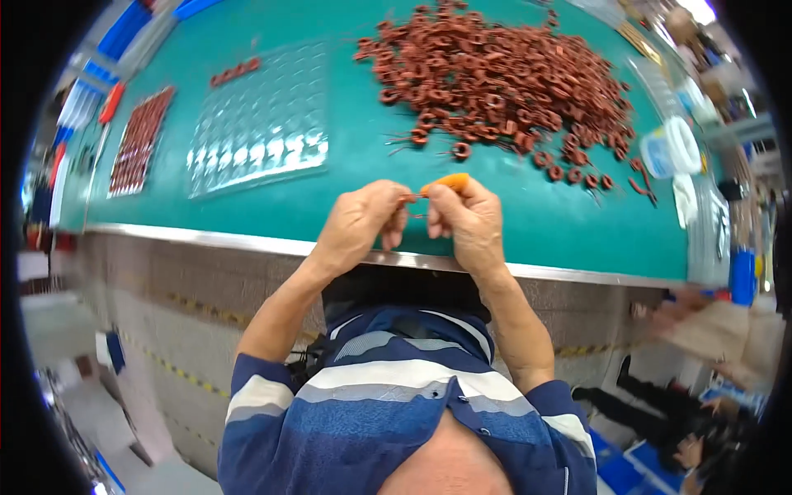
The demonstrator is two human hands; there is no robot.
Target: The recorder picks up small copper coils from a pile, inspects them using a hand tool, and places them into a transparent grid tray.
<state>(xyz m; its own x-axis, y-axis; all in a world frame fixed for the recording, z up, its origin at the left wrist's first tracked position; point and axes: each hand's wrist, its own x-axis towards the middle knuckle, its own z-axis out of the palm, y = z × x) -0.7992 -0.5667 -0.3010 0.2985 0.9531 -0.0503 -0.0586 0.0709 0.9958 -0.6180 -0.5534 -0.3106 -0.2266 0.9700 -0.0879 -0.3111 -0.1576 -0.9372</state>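
Note:
My left hand is closed in a pinch at the table's front edge, holding a small reddish-brown wire-wound ring coil that its fingers mostly hide. Thin copper-coloured wire leads bridge the gap to my right hand, whose thumb and forefinger close on their ends. An orange cover, which looks like a finger cot, shows at the right forefinger. Beyond both hands lies a large heap of similar ring coils, with loose ones strewn along its near side.
A clear plastic blister tray lies left of centre, with a short row of coils at its far corner. Further left are a tray filled with coils and a red-handled screwdriver. A white tub stands right. Metal edging borders the green tabletop.

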